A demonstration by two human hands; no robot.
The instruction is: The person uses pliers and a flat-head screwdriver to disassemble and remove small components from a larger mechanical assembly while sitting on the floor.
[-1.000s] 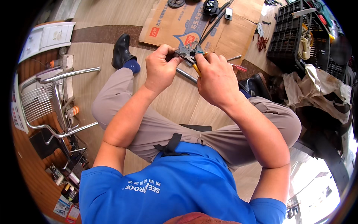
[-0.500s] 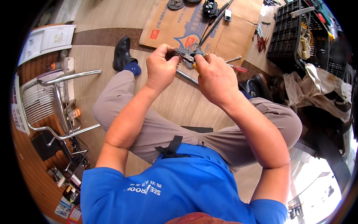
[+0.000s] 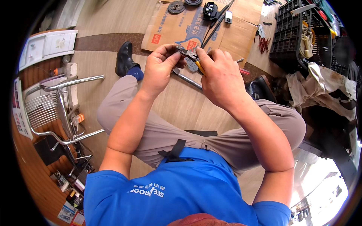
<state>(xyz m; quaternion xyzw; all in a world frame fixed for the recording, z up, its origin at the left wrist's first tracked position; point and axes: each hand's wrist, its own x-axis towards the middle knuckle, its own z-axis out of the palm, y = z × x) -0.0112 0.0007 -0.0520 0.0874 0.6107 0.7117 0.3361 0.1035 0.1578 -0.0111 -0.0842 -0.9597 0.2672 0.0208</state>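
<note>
Flat brown cardboard (image 3: pixel 241 35) lay beyond right hand (image 3: pixel 223 77), gripping yellow-handled metal pliers (image 3: pixel 192 56); left hand (image 3: pixel 160 69) pinched small dark part (image 3: pixel 180 48); plier-work seemingly wanted steadiness next.

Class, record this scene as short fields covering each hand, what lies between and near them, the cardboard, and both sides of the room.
Right hand: gripping yellow-handled pliers
Left hand: fingers curled at the tool's tip; anything pinched is too small to tell
Between the hands: grey part, held or resting unclear
Near the hands: silver tube
On the cardboard: black part, dark disc
Right side: black crate
Left side: chrome-framed chair
</note>
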